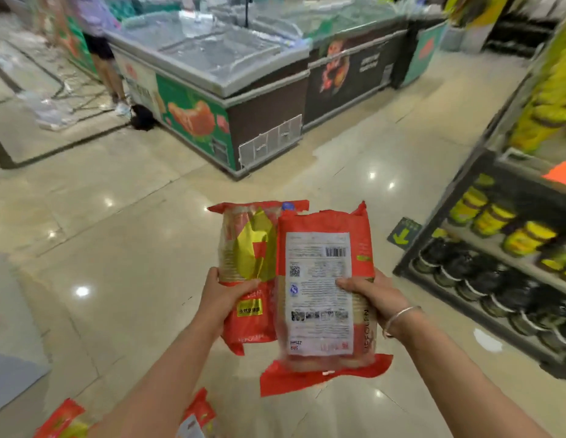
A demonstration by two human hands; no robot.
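Standing in a shop aisle with two red packs up in front, side by side and touching along the long edge, well above the floor (117, 248). Gripping the left pack (248, 248) with the left hand (226, 300), fingers wrapped round its lower half, thumb across the front. Same deal with the right pack (322, 279) in the right hand (375, 295): thumb pressed on the white label, fingers curled behind, bracelet (400, 317) on that wrist.

Left pack front side up, gold and yellow print showing. Right pack flipped back side up, barcode and small print facing the camera. Probably held that way to compare front against back, or to check the label, but only guessing. Gripping each one low down most likely to keep the upper part clear for reading.

Spare packs (62, 422) down at the bottom edge near the elbows, so likely pulling from a pile there. Shelf (446, 203) of yellow and dark tubs off to the right, freezers (218, 86) ahead, both well apart from the hands. Too blurry to read any of the print.
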